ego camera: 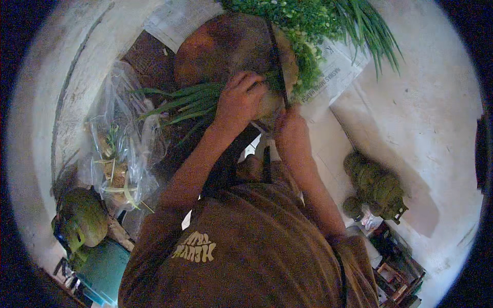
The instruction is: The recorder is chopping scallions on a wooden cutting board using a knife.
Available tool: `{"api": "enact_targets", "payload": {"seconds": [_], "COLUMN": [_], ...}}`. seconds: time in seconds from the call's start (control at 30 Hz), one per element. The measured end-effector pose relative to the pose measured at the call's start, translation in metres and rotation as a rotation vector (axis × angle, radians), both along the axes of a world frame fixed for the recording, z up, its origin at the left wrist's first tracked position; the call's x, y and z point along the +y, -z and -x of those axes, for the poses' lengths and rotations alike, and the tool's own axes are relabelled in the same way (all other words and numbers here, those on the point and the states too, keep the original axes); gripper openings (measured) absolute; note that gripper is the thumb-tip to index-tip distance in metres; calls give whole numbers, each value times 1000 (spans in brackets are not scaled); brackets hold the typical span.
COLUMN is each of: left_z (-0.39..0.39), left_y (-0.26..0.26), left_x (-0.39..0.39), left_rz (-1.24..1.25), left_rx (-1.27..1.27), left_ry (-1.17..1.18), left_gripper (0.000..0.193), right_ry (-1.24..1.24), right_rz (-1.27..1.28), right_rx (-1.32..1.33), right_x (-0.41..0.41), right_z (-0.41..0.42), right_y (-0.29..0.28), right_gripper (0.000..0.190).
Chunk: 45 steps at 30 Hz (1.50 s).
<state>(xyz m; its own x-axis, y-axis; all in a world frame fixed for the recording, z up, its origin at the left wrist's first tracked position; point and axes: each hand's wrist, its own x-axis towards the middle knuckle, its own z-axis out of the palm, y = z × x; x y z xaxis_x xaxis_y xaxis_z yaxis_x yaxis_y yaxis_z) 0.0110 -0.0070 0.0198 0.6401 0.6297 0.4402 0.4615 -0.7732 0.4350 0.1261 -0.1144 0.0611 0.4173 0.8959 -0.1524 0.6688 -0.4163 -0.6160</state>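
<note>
A round wooden chopping block (231,42) lies before me. My left hand (244,94) presses a bunch of green scallions (192,100) against its near part, fingers curled; the long leaves trail off to the left. My right hand (290,121) is closed around a knife's handle, which the fingers mostly hide. From there the dark, narrow-looking blade of the knife (276,50) runs away from me across the block, just right of my left hand. Chopped scallions (308,23) are heaped along the block's right side and beyond it, on a printed paper sheet (342,73).
Uncut scallion leaves (369,30) hang over the paper at the far right. A clear plastic bag (127,127) with scraps sits left. Rounded green gas cylinder (373,184) stands right, near a cluttered dark crate (400,265). Lower left are a rounded green object (86,217) and a teal surface (106,269).
</note>
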Motion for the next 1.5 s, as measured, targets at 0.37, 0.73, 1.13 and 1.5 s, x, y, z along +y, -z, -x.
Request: {"api": "enact_targets", "payload": {"seconds": [0.37,0.73,1.13,1.5], "left_z": [-4,1,0,1], "left_y": [0,0,3,3], "left_x": [-2,1,-1,3], "left_rz": [-35,3,49,84], "left_rx": [-32,-20,-104,-11], "left_ry": [-67,-25,-16,-28], "left_gripper": [17,15,15,17], "right_ry": [-110,-12,-176,-67], "right_rz": [-10,102,-141,-7], "right_rx": [-72,41,-75,-30], "right_x": [8,-8,28,-4], "right_z": [-19,4,-21,5], "right_y": [-39,-29,-28,-15], "right_gripper": [29,24,25,24]}}
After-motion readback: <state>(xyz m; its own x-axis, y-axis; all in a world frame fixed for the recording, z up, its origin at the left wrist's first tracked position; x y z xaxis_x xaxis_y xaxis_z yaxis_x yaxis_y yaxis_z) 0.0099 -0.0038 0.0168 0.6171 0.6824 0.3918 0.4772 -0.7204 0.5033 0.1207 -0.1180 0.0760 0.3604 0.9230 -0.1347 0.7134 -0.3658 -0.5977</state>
